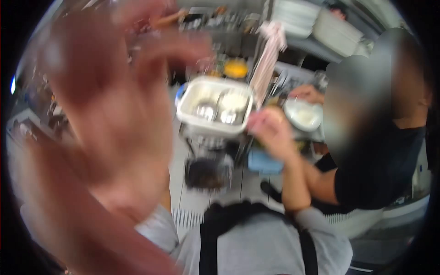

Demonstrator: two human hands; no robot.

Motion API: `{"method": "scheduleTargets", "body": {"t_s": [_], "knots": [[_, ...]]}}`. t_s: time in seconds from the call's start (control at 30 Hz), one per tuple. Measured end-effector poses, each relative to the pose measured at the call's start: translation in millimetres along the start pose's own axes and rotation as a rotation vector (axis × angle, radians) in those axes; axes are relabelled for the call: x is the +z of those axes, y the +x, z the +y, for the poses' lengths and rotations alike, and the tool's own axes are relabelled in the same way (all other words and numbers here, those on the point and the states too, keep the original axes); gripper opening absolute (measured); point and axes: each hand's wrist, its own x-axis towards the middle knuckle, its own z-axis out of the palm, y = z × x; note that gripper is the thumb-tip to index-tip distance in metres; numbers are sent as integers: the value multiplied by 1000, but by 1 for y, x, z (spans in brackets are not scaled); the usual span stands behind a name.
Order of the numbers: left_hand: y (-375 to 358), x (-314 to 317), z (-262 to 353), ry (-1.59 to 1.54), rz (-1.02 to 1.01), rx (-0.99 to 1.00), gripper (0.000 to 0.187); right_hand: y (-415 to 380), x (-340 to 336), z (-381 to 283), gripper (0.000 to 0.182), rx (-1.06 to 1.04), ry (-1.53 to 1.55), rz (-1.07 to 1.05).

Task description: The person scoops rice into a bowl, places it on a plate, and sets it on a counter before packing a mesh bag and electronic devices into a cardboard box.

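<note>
Far left: person's left hand (128, 133), huge and smeared by blur right at the lens, fingers look spread and released; grey fabric sleeve (158, 229) below it. Next, low down: dark rectangular bin (208, 174), contents unclear, over pale tiled floor (195, 201). Above it, mid-frame: white tub (213, 127), rectangular with rounded corners and smooth thick rim, plastic-looking. Inside: shiny round metal containers (206, 111) plus some white stuff, texture lost. Behind the tub, a rounded yellow-orange patch (236, 68). Then pale pink striped cloth (270, 57), hanging in soft folds. Right hand (273, 133) is at the tub's right edge, fingers near the rim; can't tell if they grip it. Below: light-blue box (265, 162), boxy. Further right: round white dish (303, 114), co-worker's hand (308, 94) just beside it, then co-worker's black top (380, 169). Any lettering is too blurred to read.
</note>
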Motion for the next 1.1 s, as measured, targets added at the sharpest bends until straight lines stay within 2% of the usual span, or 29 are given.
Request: {"method": "scheduleTargets", "body": {"t_s": [0.03,0.07,0.1,0.13,0.2,0.33,0.37,0.47,0.53,0.57,0.6,0.67,0.8,0.83,0.9,1.0,1.07,1.1], "knots": [[24,10,-8,-312,111,57,57,7,1,-16,17,240,446,121],[28,0,-17,-451,181,73,62,15,-4,-24,17,229,515,184],[33,-10,-25,-586,251,99,67,25,-6,-46,15,284,450,302],[35,-29,-30,-552,227,51,65,31,-4,-43,17,133,505,360],[38,-73,-39,-509,170,-37,63,36,-5,-36,20,-8,410,353],[46,-154,-61,-484,78,-151,61,33,12,-27,22,-16,444,344],[41,-177,-74,-339,-86,-98,58,32,18,-22,22,46,422,339],[31,-183,-97,-135,-302,-21,51,30,32,-8,22,96,445,341],[18,-158,-111,70,-71,-112,48,27,36,1,20,170,495,318],[14,-156,-123,-96,-103,-105,48,26,37,6,20,181,502,318],[11,-151,-131,-115,-103,-84,48,26,38,11,20,190,510,317],[3,-137,-145,12,-127,-185,42,28,42,12,18,286,534,331],[-13,-103,-177,141,-294,-227,35,30,60,14,14,369,493,198],[-17,-92,-184,151,-316,-232,33,30,64,29,14,313,327,115],[-20,-69,-191,155,-342,-251,27,44,58,26,16,295,306,-20],[-6,-33,-215,175,-392,-282,12,90,29,25,17,125,231,-10],[26,2,-228,186,-414,-169,9,124,5,29,16,-46,102,115],[46,24,-239,217,-409,-119,10,144,-14,21,16,-82,157,128]]}}
